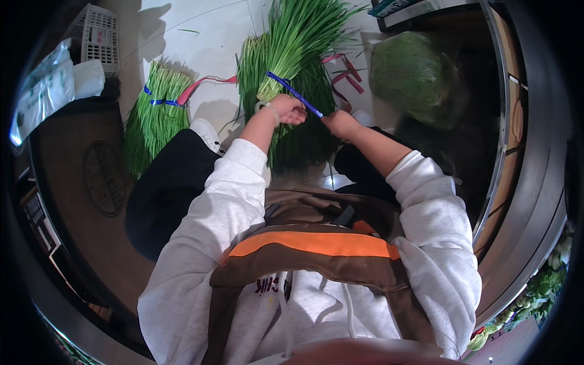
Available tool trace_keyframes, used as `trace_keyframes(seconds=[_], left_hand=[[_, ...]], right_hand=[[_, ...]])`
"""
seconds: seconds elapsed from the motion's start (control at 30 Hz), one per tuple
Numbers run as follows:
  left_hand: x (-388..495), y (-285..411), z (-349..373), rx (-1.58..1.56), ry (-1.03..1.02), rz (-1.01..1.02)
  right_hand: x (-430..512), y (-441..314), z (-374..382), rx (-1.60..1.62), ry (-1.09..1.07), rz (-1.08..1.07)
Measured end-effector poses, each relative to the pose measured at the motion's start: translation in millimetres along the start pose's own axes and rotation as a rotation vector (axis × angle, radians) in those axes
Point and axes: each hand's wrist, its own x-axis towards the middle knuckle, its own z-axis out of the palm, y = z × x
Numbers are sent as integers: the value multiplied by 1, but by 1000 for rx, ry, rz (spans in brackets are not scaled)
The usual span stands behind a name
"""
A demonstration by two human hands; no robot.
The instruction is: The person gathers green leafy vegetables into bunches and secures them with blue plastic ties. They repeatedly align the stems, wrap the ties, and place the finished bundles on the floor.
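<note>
A bundle of long green leafy stalks, like Chinese chives (296, 50), lies on top of more stalks on the floor. A blue tie band (299, 95) circles its pale stem ends, and its free end runs to my right hand (341, 124), which is closed on it. My left hand (289, 109) is beside the stem ends, below the band, with its fingers curled; whether it grips anything is hidden. To the left, smaller bundles of the same stalks (157, 114) lie with blue ties around them. A red ribbon (205, 82) runs between the piles, and another red ribbon (344, 75) lies at the right.
A large plastic-wrapped green bundle (408, 73) lies at the right beside a dark display base. At the upper left are a white plastic crate (101, 39) and clear plastic bags (50, 86). A brown panel (77, 169) stands left of my knee.
</note>
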Motion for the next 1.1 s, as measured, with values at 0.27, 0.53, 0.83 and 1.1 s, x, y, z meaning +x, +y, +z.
trace_keyframes(seconds=[0.27, 0.53, 0.83, 1.1], left_hand=[[-72, 103, -80, 123, 680, 460], [-7, 48, -25, 711, 775, 328], [-5, 69, -80, 322, 545, 210], [-22, 61, -66, 57, 317, 330]], right_hand=[[4, -8, -36, 197, -95, 183], [-3, -19, -49, -113, 45, 164], [20, -3, -63, 613, 3, -157], [7, -30, -62, 883, 58, -416]])
